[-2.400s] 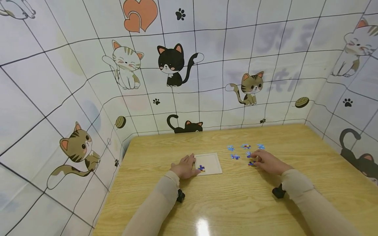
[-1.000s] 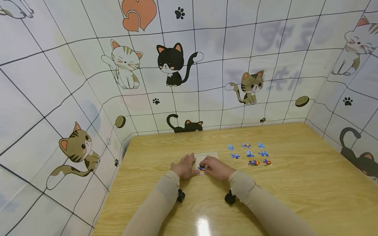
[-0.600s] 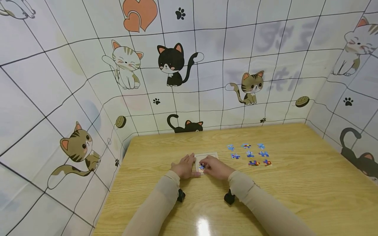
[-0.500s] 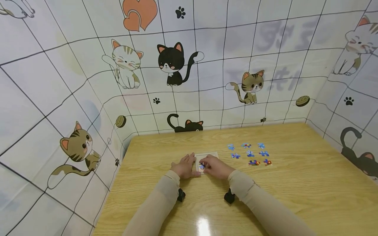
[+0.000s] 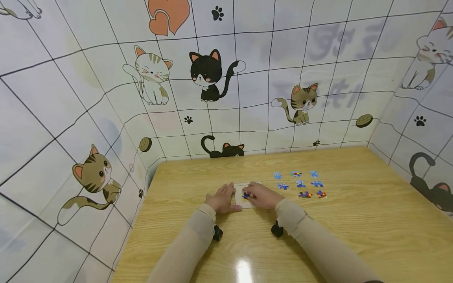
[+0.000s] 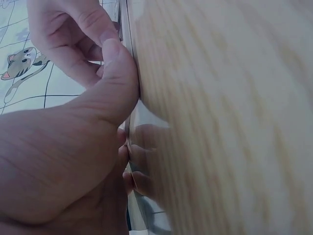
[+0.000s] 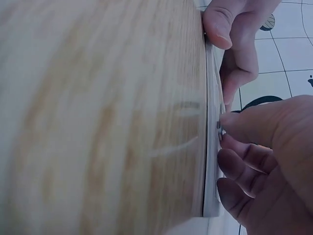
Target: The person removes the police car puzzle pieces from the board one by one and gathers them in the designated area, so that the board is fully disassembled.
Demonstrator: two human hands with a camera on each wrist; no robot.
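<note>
A shallow white puzzle tray (image 5: 239,202) lies flat on the table between the hands. My left hand (image 5: 221,199) rests along its left side, fingers extended and the thumb lying at the near edge. Over the tray, my right hand (image 5: 262,195) pinches a blue-and-yellow jigsaw piece (image 5: 245,195) between thumb and fingers. Seen edge-on in the right wrist view, the piece (image 7: 219,126) is thin and held close to the tray (image 7: 211,191). The fingers hide part of the piece and the tray's right part.
Several loose jigsaw pieces (image 5: 300,184) lie in rows to the right of the tray, blue ones farther back and red-and-yellow ones nearer. The wooden table (image 5: 191,173) meets a cat-print cloth wall (image 5: 255,129) at the back.
My right hand has come left from the loose pieces to the tray and taken hold of the piece there. That piece has since turned and shifted slightly away. The left hand stays put.
</note>
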